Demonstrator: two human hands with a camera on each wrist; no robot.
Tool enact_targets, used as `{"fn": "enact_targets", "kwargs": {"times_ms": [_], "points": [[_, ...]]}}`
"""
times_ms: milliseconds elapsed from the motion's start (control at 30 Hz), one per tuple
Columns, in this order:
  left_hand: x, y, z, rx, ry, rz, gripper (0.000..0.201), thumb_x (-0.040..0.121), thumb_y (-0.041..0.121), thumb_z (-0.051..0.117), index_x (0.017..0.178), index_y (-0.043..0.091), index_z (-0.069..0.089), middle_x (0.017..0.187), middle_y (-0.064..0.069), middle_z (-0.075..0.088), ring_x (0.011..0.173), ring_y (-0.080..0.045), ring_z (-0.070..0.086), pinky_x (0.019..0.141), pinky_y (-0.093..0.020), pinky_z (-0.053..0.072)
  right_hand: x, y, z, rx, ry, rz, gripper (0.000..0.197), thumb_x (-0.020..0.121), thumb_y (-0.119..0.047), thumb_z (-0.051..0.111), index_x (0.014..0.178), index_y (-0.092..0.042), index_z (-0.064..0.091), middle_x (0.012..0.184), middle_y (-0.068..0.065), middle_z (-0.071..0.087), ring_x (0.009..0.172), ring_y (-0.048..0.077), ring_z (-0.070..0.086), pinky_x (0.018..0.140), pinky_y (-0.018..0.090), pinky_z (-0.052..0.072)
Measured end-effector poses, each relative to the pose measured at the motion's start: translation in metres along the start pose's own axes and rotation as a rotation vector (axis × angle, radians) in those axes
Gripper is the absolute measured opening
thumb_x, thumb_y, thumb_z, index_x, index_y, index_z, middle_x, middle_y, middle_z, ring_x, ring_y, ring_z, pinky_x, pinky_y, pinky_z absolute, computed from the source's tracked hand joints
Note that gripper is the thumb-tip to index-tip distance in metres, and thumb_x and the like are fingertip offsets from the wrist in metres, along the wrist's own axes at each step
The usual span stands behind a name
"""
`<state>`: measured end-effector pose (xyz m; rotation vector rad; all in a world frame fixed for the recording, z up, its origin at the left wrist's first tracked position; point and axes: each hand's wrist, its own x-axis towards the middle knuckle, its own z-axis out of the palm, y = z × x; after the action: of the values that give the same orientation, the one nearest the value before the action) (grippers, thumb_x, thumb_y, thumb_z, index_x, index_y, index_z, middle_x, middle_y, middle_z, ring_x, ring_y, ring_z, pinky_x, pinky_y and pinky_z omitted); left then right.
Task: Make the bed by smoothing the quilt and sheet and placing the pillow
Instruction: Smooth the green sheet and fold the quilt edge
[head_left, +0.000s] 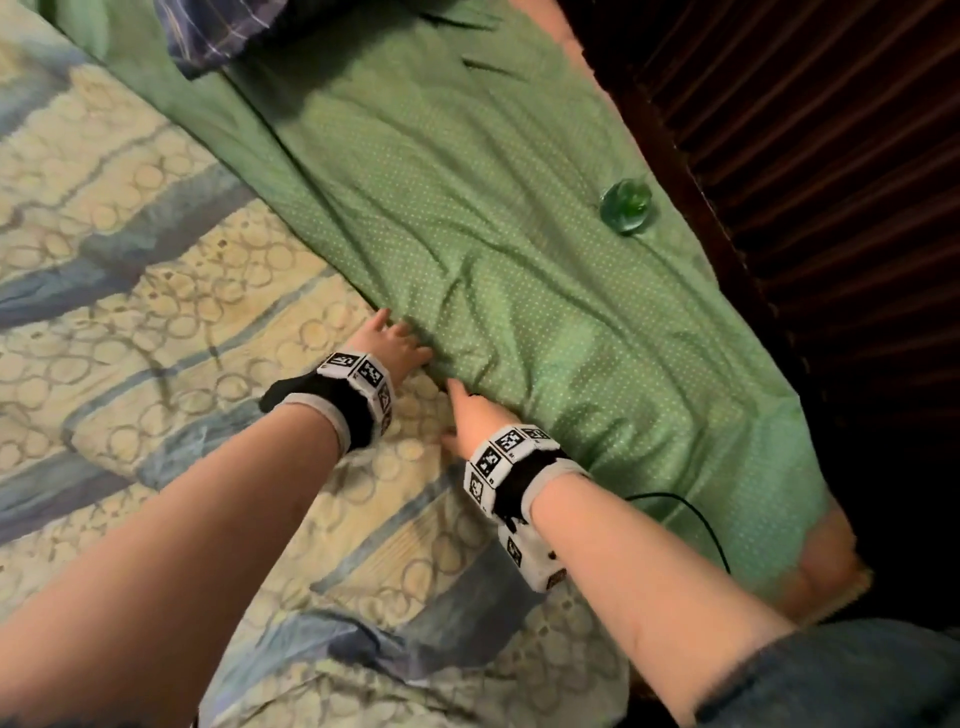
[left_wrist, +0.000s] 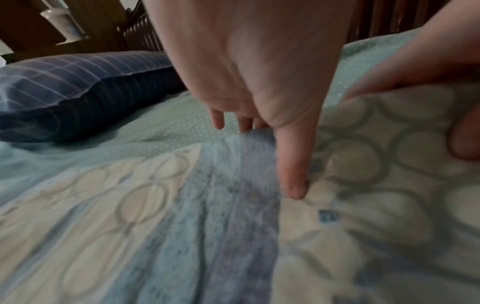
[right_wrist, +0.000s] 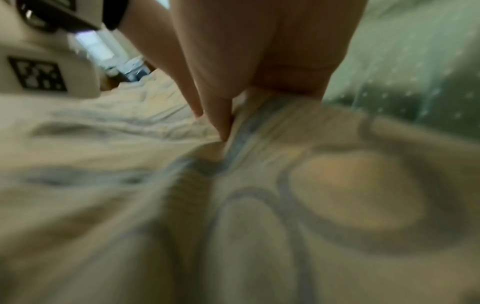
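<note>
Green dotted sheet (head_left: 467, 208) fills the right side of the bed, and the cream-and-blue quilt (head_left: 156, 234) lies left of it, their edges meeting under both hands. The left hand (head_left: 387, 340) seems to pinch the quilt's edge, thumb pressed on top; the right hand (head_left: 475, 415) looks clenched on that same edge, though blur leaves it uncertain. Smoothing the quilt is the step in hand; next calls for an even pull across. Only the left wrist view shows the checked navy pillow (left_wrist: 78, 86) in full, lying at the far end.
</note>
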<state>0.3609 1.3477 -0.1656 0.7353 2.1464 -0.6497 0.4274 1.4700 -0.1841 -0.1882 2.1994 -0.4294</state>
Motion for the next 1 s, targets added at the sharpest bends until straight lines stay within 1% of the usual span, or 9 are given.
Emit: {"fn": "enact_targets", "kwargs": {"times_ms": [100, 200, 267, 333, 500, 633, 767, 867, 1000], "points": [[-0.004, -0.01, -0.003, -0.026, 0.02, -0.06, 0.054, 0.092, 0.026, 0.05, 0.143, 0.024, 0.033, 0.146, 0.002, 0.044, 0.14, -0.018, 0.033, 0.12, -0.043, 0.01, -0.009, -0.005, -0.008, 0.002, 0.101, -0.067, 0.034, 0.089, -0.023, 0.058, 0.119, -0.015, 0.043, 0.113, 0.015, 0.064, 0.105, 0.035, 0.063, 0.078, 0.038, 0.049], [-0.02, -0.03, 0.002, -0.141, 0.102, -0.245, 0.032, 0.089, 0.03, 0.053, 0.121, 0.026, 0.058, 0.131, 0.004, 0.059, 0.131, -0.017, 0.045, 0.114, -0.041, 0.022, -0.024, -0.01, -0.02, -0.027, 0.21, -0.16, 0.03, 0.089, -0.021, 0.055, 0.116, -0.016, 0.046, 0.11, 0.013, 0.066, 0.101, 0.035, 0.064, 0.074, 0.036, 0.048], [-0.036, -0.039, -0.003, -0.262, 0.216, -0.337, 0.02, 0.088, 0.026, 0.055, 0.106, 0.021, 0.063, 0.12, 0.0, 0.063, 0.123, -0.023, 0.049, 0.101, -0.039, 0.037, -0.038, -0.01, -0.032, -0.063, 0.275, -0.194, 0.03, 0.091, -0.024, 0.053, 0.12, -0.017, 0.045, 0.111, 0.012, 0.066, 0.101, 0.034, 0.065, 0.072, 0.036, 0.047], [-0.047, -0.047, -0.025, -0.368, 0.339, -0.369, 0.019, 0.088, 0.016, 0.054, 0.106, 0.015, 0.061, 0.116, -0.009, 0.061, 0.118, -0.03, 0.05, 0.086, -0.04, 0.047, -0.053, -0.005, -0.055, -0.088, 0.329, -0.218, 0.035, 0.093, -0.029, 0.049, 0.126, -0.019, 0.041, 0.112, 0.012, 0.066, 0.101, 0.035, 0.064, 0.076, 0.036, 0.048], [-0.046, -0.062, -0.111, -0.472, 0.792, -0.35, 0.022, 0.084, 0.005, 0.054, 0.105, 0.006, 0.063, 0.111, -0.019, 0.058, 0.109, -0.037, 0.05, 0.087, -0.045, 0.042, -0.071, 0.026, -0.131, -0.195, 0.435, -0.19, 0.05, 0.095, -0.036, 0.045, 0.141, -0.024, 0.031, 0.119, 0.015, 0.064, 0.11, 0.036, 0.061, 0.088, 0.039, 0.047], [-0.011, -0.013, -0.111, -0.596, 0.688, -0.273, 0.03, 0.089, 0.015, 0.054, 0.118, 0.009, 0.058, 0.131, -0.016, 0.045, 0.126, -0.032, 0.039, 0.101, -0.04, 0.038, -0.072, 0.059, -0.111, -0.231, 0.329, -0.005, 0.043, 0.094, -0.035, 0.044, 0.134, -0.022, 0.039, 0.118, 0.014, 0.064, 0.11, 0.033, 0.061, 0.086, 0.038, 0.047], [0.018, 0.048, -0.061, -0.812, 0.533, -0.266, 0.046, 0.091, 0.024, 0.052, 0.136, 0.018, 0.046, 0.159, -0.018, 0.004, 0.148, -0.033, 0.007, 0.119, -0.042, 0.019, -0.05, 0.076, -0.072, -0.142, 0.159, 0.173, 0.031, 0.094, -0.029, 0.044, 0.122, -0.017, 0.05, 0.122, 0.013, 0.063, 0.117, 0.029, 0.058, 0.094, 0.036, 0.043], [0.011, 0.065, -0.041, -0.877, 0.494, -0.389, 0.067, 0.089, 0.042, 0.053, 0.148, 0.036, 0.021, 0.161, -0.005, -0.006, 0.149, -0.03, 0.002, 0.118, -0.052, 0.012, -0.037, 0.079, -0.071, -0.024, 0.204, 0.243, 0.028, 0.096, -0.022, 0.04, 0.121, -0.011, 0.049, 0.125, 0.016, 0.06, 0.119, 0.031, 0.056, 0.094, 0.037, 0.042], [-0.013, 0.054, -0.02, -0.972, 0.426, -0.481, 0.077, 0.088, 0.05, 0.052, 0.149, 0.038, 0.008, 0.161, -0.003, -0.009, 0.148, -0.033, 0.0, 0.118, -0.054, 0.007, -0.041, 0.086, -0.072, 0.177, 0.33, 0.221, 0.035, 0.097, -0.038, 0.041, 0.118, -0.012, 0.05, 0.117, 0.02, 0.062, 0.109, 0.034, 0.058, 0.086, 0.036, 0.044]]}}
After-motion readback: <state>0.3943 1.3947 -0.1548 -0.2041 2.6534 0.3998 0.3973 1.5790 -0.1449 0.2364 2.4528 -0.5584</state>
